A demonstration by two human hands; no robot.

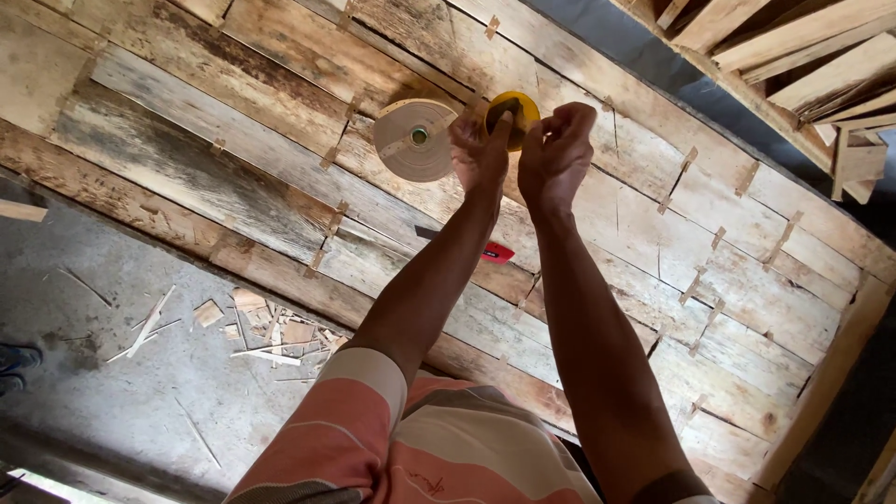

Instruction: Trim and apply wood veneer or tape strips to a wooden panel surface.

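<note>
My left hand (478, 154) holds a yellow, round tape dispenser (519, 109) over a sheet of thin wood veneer strips (280, 149). My right hand (558, 151) is right beside it, fingers curled and pinched near the dispenser's edge; what it pinches is too small to tell. A large roll of beige paper tape (414, 140) stands just left of my left hand, touching or nearly touching it. A small red-handled cutter (492, 251) lies on the veneer below my forearms.
Short beige tape pieces (334, 219) bridge the seams between veneer strips. Wood scraps and splinters (261, 327) litter the grey concrete floor (112, 373) at lower left. Stacked wooden slats (812, 56) fill the upper right. A dark shoe (14, 359) shows at the left edge.
</note>
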